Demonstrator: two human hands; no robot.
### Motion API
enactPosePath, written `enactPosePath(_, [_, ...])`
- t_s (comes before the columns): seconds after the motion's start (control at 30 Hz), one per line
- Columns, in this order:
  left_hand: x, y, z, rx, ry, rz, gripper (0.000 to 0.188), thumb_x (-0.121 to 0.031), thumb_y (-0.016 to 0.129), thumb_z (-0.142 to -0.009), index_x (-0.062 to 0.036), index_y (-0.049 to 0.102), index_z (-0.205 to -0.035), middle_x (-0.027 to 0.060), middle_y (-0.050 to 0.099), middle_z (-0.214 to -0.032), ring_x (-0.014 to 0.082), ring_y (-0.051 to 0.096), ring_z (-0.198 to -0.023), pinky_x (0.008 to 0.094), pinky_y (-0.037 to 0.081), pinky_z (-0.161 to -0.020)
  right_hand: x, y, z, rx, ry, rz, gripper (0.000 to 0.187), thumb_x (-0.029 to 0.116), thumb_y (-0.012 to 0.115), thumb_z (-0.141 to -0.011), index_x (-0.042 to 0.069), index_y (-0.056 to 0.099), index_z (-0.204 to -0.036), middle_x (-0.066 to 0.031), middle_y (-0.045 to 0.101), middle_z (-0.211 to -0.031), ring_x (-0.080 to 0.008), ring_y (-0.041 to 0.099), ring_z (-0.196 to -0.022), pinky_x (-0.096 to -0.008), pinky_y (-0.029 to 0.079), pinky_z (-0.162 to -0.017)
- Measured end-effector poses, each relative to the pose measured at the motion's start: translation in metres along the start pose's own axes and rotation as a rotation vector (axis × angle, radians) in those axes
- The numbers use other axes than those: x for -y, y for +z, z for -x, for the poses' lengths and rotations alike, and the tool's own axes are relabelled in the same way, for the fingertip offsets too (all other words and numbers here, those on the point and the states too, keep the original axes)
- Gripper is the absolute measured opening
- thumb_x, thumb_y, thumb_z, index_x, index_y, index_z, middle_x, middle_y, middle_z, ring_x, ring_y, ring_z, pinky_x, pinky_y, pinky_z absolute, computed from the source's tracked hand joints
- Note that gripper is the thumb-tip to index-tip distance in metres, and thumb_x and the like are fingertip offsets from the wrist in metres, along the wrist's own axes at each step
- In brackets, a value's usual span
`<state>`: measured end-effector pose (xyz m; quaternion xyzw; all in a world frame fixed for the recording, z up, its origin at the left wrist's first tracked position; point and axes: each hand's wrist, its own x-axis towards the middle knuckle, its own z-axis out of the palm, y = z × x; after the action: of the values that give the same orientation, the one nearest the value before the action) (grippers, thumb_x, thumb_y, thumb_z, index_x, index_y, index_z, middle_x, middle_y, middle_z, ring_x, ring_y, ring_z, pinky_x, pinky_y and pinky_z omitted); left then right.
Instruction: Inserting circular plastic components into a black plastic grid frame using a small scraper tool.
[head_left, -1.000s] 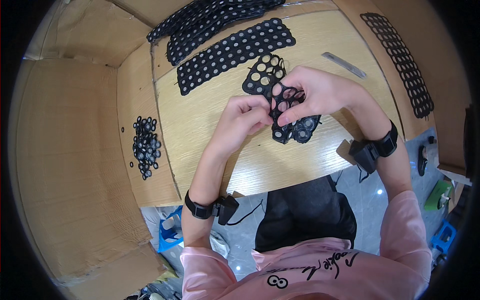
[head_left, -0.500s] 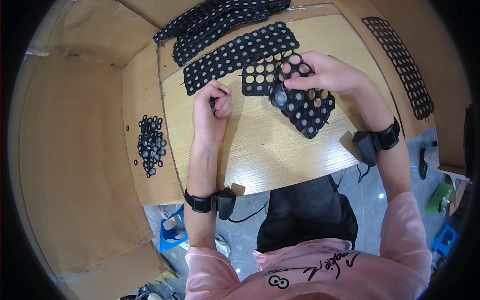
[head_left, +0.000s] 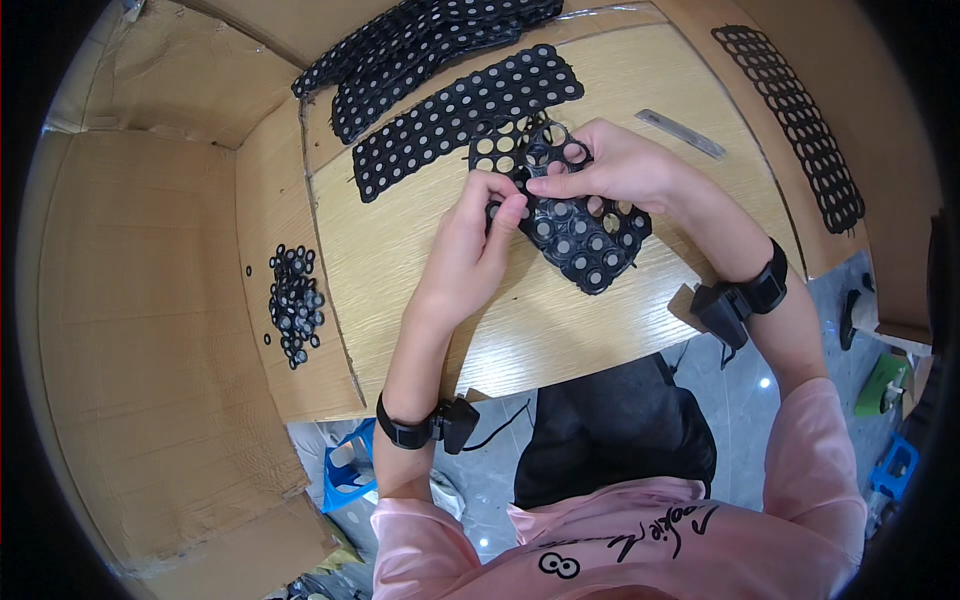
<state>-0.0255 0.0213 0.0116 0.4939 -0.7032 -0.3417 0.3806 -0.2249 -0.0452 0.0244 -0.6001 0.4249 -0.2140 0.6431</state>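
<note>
My right hand [head_left: 618, 168] grips a black perforated rubber sheet [head_left: 585, 245] between thumb and fingers, its lower corner hanging toward me. Some holes in the sheet are see-through; others are filled with grey-centred discs. Close against the sheet's left edge, my left hand [head_left: 470, 240] has its thumb and fingertips pinched together. Something small, black and round shows within its curled fingers, partly hidden. Behind the hands, another part of black sheet with open holes [head_left: 490, 148] lies on the table; whether it joins the held part I cannot tell.
A filled black sheet [head_left: 465, 115] lies beyond my hands, with a stack of similar sheets [head_left: 420, 60] behind it. Loose black rings [head_left: 296, 305] are heaped at left beside a cardboard wall [head_left: 150, 330]. An emptied sheet [head_left: 790, 125] and a flat metal strip [head_left: 680, 133] lie at right.
My left hand has moved right, from apart to the edge of the held sheet. My right hand has shifted slightly left with the sheet, and the metal strip has come into view.
</note>
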Motion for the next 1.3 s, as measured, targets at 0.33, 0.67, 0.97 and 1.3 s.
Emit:
enactPosePath(0.33, [-0.001,-0.005,0.000,0.088,-0.028,-0.021,0.015,-0.014,0.054,-0.096,-0.0017,0.052,-0.103,0.0088,0.059,-0.078,0.0149,0.054,-0.071,0.0278,0.044,-0.066,0.002,-0.007,0.003,0.169,-0.183,-0.074,0.026,0.011,0.077,-0.077,0.001,0.064,-0.098,0.0001,0.064,-0.081,-0.0053,0.059,-0.073,-0.0190,0.047,-0.067])
enactPosePath(0.67, [0.000,-0.001,0.001,0.239,-0.081,0.291,0.014,-0.013,0.051,-0.098,-0.0033,0.056,-0.106,-0.0032,0.055,-0.086,0.0018,0.047,-0.075,0.0181,0.038,-0.063,0.005,-0.006,0.008,0.237,-0.245,0.119,0.018,0.010,0.072,-0.082,0.000,0.065,-0.096,-0.0016,0.067,-0.086,-0.0065,0.059,-0.080,-0.0222,0.047,-0.075])
enactPosePath(0.97, [-0.002,-0.003,-0.001,0.160,-0.402,0.694,0.016,-0.019,0.046,-0.099,-0.0074,0.057,-0.102,-0.0076,0.042,-0.068,0.0012,0.031,-0.054,0.0177,0.023,-0.047,0.003,-0.007,0.006,0.273,-0.312,0.005,0.018,0.011,0.070,-0.084,0.003,0.062,-0.098,0.0002,0.065,-0.087,-0.0056,0.057,-0.078,-0.0221,0.046,-0.073])
enactPosePath(1.3, [0.011,-0.034,-0.014,-0.257,-0.342,0.761,0.024,-0.018,0.041,-0.100,0.0012,0.052,-0.110,-0.0012,0.048,-0.075,0.0027,0.031,-0.052,0.0177,0.022,-0.045,0.006,-0.022,0.006,0.172,-0.213,0.100,0.025,0.017,0.074,-0.081,0.006,0.061,-0.100,0.0067,0.060,-0.079,-0.0013,0.052,-0.074,-0.0183,0.041,-0.067])
